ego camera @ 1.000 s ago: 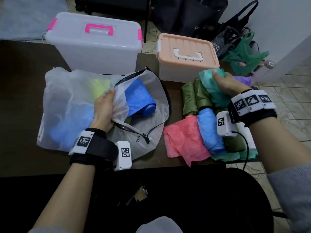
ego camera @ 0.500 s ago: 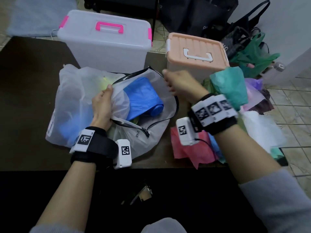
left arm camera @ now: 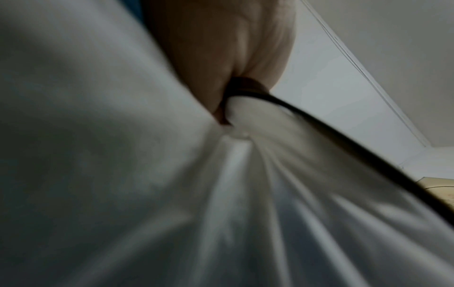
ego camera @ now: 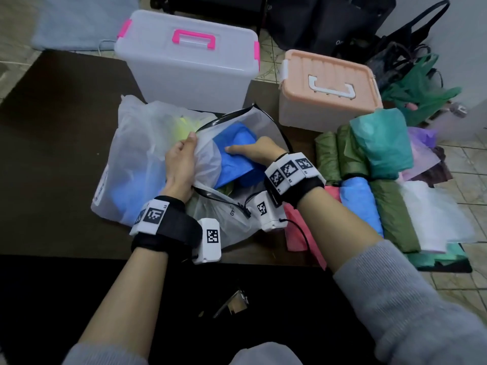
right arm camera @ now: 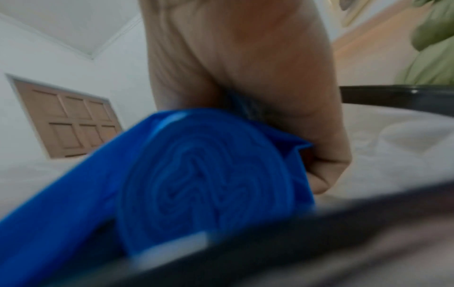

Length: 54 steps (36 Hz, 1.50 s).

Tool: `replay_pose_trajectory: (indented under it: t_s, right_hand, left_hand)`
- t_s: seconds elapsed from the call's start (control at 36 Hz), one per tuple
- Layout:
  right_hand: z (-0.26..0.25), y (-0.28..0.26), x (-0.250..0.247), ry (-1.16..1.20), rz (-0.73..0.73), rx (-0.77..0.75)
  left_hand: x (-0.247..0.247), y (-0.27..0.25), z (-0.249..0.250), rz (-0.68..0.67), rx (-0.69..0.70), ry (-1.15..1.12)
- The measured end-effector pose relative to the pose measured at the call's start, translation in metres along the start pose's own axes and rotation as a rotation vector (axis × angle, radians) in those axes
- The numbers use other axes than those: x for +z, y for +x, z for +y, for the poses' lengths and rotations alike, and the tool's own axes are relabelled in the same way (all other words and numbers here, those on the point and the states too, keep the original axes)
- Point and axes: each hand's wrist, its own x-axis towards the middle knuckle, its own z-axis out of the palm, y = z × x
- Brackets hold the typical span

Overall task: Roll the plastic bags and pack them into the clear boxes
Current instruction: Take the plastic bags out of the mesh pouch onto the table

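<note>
The left hand point(ego camera: 181, 164) pinches the pouch point(ego camera: 137, 164) rim at nine o'clock; the right hand point(ego camera: 253, 154), inside its mouth, grips the blue roll point(ego camera: 237, 159)

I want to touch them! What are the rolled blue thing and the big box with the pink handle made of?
The rolled blue bag looks like thin, soft plastic film: its end shows many tight spiral layers, and it creases under the right hand. The big box with the pink handle seems hard, smooth plastic, cloudy and see-through, with stiff straight walls and a closed lid.
</note>
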Motion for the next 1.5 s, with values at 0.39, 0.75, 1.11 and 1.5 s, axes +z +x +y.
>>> replay_pose_trajectory:
  t_s: [0.39,0.75,1.11,1.5]
  right_hand:
    - [0.024,-0.029,-0.041,0.963,-0.335,0.032]
    - [0.033,-0.038,-0.126,0.332,0.598,-0.09]
    - [0.05,-0.005,-0.075,-0.286,0.544,0.052]
    - [0.056,0.02,-0.038,-0.236,0.441,0.164]
  left_hand:
    - [-0.004,-0.002,0.001,-0.052,-0.015,-0.018]
    - [-0.004,0.002,-0.004,-0.035,0.016,-0.038]
    - [-0.006,0.001,-0.006,-0.034,0.012,-0.069]
    - [-0.007,-0.004,-0.003,-0.023,0.01,-0.087]
